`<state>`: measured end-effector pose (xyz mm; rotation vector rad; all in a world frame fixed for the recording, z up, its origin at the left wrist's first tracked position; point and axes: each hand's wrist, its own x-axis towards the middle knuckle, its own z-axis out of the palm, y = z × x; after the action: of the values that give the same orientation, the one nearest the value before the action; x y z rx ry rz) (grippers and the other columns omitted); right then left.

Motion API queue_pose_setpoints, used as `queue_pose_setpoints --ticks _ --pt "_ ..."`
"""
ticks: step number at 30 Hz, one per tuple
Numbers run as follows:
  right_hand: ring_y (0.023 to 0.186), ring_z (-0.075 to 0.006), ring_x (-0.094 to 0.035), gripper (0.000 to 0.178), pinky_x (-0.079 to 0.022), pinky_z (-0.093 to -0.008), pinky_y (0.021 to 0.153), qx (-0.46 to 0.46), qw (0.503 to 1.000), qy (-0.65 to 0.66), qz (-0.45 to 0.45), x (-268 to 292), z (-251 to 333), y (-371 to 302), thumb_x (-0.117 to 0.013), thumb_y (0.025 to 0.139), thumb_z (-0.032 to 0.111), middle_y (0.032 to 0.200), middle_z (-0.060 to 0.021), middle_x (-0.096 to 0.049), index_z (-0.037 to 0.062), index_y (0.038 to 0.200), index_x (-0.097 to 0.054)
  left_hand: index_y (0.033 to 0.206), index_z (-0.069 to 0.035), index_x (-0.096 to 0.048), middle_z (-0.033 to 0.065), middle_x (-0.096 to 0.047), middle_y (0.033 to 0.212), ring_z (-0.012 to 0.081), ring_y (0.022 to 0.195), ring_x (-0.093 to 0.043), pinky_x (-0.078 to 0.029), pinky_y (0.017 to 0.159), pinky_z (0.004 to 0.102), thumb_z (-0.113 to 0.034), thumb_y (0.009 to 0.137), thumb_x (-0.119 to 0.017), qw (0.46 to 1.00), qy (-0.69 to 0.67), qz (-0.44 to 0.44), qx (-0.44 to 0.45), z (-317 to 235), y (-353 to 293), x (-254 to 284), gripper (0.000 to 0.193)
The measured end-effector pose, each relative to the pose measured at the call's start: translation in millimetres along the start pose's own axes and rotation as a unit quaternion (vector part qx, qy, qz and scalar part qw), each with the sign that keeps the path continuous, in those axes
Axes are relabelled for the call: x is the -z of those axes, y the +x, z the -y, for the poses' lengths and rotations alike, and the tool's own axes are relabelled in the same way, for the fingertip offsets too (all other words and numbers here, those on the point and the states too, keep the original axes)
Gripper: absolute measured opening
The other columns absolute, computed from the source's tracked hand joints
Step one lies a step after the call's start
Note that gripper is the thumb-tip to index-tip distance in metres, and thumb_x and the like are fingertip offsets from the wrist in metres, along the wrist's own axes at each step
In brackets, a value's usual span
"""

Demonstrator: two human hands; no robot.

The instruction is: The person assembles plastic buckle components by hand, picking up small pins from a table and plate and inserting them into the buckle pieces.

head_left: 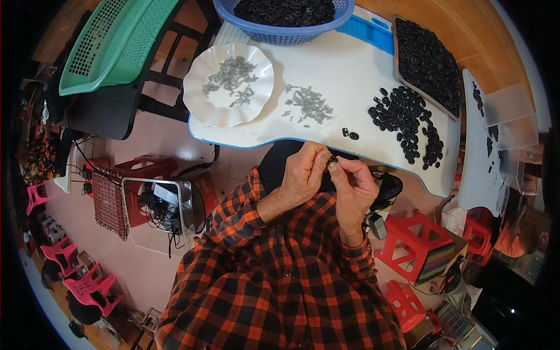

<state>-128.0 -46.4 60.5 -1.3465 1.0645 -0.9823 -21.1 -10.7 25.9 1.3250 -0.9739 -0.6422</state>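
Both my hands meet just off the near edge of the white table (344, 64). My right hand (351, 185) pinches a small black oval piece (332, 160) between thumb and finger. Fingertips of my left hand (304, 168) close in at the same piece; whatever else they pinch is too small to make out. On the table beyond lie two loose black oval pieces (353, 135), a scatter of small clear-grey pins (309, 104) and, to the right, a heap of black oval pieces (402, 116). More grey pins rest in a white scalloped plate (195, 87) on the left.
A blue basket (286, 36) of black pieces stands at the far edge, and a tray (398, 52) piled with them is at far right. Left are a green basket (111, 64) and a black chair (157, 76). Red stools (408, 239) stand on the floor to my right.
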Motion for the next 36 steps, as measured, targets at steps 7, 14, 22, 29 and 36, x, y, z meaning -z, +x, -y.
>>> queue_pose_setpoints --ticks 7,14,22,29,36 --pt "0.065 -0.0034 -0.049 0.009 -0.041 -0.0179 0.056 0.107 0.990 -0.096 -0.003 -1.1 -2.0 0.2 -0.067 0.080 -0.004 0.075 -0.0011 -0.059 -0.0012 0.088 -0.064 0.087 -0.001 -0.051 0.0031 -0.051 0.063 0.0082 0.052 -0.045 -0.038 0.048 0.0240 -0.013 0.096 -0.048 1.000 -0.008 -0.025 -0.007 -0.1 -0.2 -2.7 0.015" --pt "0.064 -0.0072 -0.052 0.011 -0.043 -0.0202 0.057 0.190 0.969 -0.156 -0.004 -4.3 1.4 3.7 -0.066 0.079 -0.005 0.075 -0.0044 -0.060 -0.0008 0.088 -0.063 0.089 0.000 -0.050 0.0073 -0.054 0.065 0.0124 0.054 -0.051 -0.041 0.049 0.0258 -0.011 0.095 -0.049 0.999 -0.014 -0.026 -0.024 2.8 -0.1 -3.4 0.013" --pt "0.072 -0.0033 -0.054 0.012 -0.044 -0.0172 0.065 0.000 0.999 -0.029 0.036 2.0 4.5 3.3 -0.063 0.084 -0.001 0.084 0.0001 -0.063 -0.0019 0.097 -0.064 0.088 0.000 -0.050 0.0040 -0.051 0.062 0.0086 0.052 -0.047 -0.039 0.047 0.0242 -0.012 0.096 -0.049 0.992 -0.071 0.014 0.102 1.0 -1.5 0.3 0.015" --pt "0.070 -0.0030 -0.054 0.010 -0.045 -0.0171 0.065 0.000 0.999 -0.012 0.035 2.5 -2.6 2.8 -0.064 0.084 0.000 0.081 0.0009 -0.064 -0.0010 0.094 -0.064 0.088 0.001 -0.050 0.0051 -0.051 0.062 0.0096 0.053 -0.048 -0.040 0.048 0.0250 -0.011 0.095 -0.050 0.999 -0.035 0.001 0.042 0.7 -2.0 -1.7 0.014" --pt "0.074 -0.0031 -0.054 0.009 -0.045 -0.0165 0.067 0.074 0.994 -0.079 0.036 7.8 -14.8 5.1 -0.062 0.085 -0.001 0.084 0.0002 -0.063 -0.0020 0.094 -0.063 0.088 0.001 -0.052 0.0080 -0.053 0.063 0.0121 0.053 -0.050 -0.041 0.048 0.0261 -0.012 0.095 -0.052 0.999 -0.013 0.002 0.038 5.3 -1.1 -6.0 0.014"
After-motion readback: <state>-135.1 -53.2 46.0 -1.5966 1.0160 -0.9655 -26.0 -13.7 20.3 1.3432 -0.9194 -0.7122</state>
